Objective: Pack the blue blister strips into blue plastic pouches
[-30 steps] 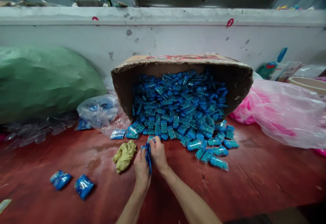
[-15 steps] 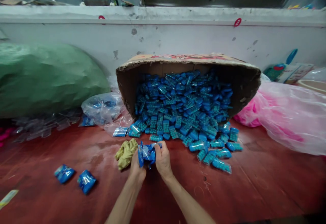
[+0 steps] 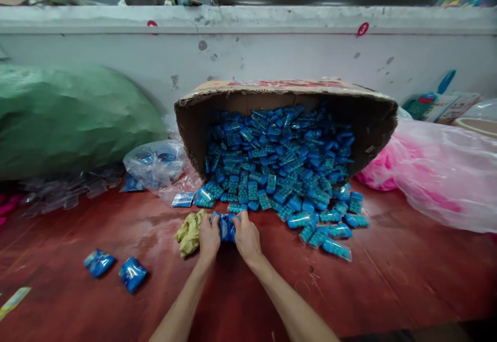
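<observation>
Both of my hands grip a shiny blue packet (image 3: 227,227) low over the red table, one at each side of it. My left hand (image 3: 209,237) pinches its left edge, with a crumpled yellow-green cloth (image 3: 189,234) right beside the fingers. On the other side my right hand (image 3: 247,237) has its fingers closed on the packet's right edge. Just beyond the hands, small clear bottles with blue caps and blue-green beads (image 3: 279,166) spill in a heap from a cardboard box (image 3: 190,134) lying on its side. What the packet contains is hidden.
Two blue packets (image 3: 132,274) lie at the left on the red table (image 3: 349,300). A clear plastic bag (image 3: 157,163) holds more blue packets. A big green sack (image 3: 77,122) stands back left, and a pink plastic bag (image 3: 446,171) rests at the right.
The blue packet has been lowered and turned, so less of it shows between my hands. My left hand has moved up from beneath it to its left edge.
</observation>
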A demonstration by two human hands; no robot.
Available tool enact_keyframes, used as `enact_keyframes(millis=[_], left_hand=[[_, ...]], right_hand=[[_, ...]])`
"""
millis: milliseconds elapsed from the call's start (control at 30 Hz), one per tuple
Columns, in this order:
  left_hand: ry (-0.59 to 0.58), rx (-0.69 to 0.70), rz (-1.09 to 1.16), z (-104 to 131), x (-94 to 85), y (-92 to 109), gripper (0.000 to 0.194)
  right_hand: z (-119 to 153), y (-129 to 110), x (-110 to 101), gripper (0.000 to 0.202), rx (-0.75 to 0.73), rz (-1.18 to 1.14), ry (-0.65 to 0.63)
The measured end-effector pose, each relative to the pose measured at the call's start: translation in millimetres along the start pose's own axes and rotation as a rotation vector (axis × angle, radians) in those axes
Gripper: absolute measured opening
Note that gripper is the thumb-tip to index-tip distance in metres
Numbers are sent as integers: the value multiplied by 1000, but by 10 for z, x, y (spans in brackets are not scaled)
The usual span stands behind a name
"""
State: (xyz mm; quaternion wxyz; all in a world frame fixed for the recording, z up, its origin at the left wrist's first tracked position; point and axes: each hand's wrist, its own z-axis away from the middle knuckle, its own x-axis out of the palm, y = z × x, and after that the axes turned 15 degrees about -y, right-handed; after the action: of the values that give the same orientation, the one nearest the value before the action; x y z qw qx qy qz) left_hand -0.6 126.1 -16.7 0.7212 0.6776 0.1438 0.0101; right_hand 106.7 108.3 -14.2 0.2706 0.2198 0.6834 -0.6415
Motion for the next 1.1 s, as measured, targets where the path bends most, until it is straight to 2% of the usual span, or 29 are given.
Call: enact_keyframes(millis=[133, 200, 333, 467, 567, 700, 800, 967, 1033, 1100], left_hand=[[-79, 41, -233, 116, -53, -21, 7], [-114, 85, -400, 264, -78, -53, 18], [-169, 194, -898, 581, -121, -169, 43], [-132, 232, -1110, 696, -125, -273, 47], [-120, 254, -1170, 661, -119, -280, 43], [-79, 311, -1122, 668, -146, -254, 42], [-139, 390, -1112, 772, -166, -294, 43], [-274, 388, -1108, 949, -171, -399, 39], [-234, 412, -1067, 926, -228, -361, 38], [-139, 429, -1062, 811, -341, -277, 40]], right_hand=[[56, 3, 15, 11, 65, 229, -85], [137, -2, 16, 12, 84, 301, -107], [283, -4, -60, 14, 88, 428, -165], [344, 23, -196, 16, 49, 497, -225], [390, 81, -289, 20, 31, 505, -181], [569, 159, -364, 24, -5, 518, -116], [732, 167, -322, 18, -56, 572, -204], [807, 144, -199, 20, -46, 630, -285], [776, 149, -255, 19, -64, 562, -320], [718, 141, -373, 19, -55, 467, -339]])
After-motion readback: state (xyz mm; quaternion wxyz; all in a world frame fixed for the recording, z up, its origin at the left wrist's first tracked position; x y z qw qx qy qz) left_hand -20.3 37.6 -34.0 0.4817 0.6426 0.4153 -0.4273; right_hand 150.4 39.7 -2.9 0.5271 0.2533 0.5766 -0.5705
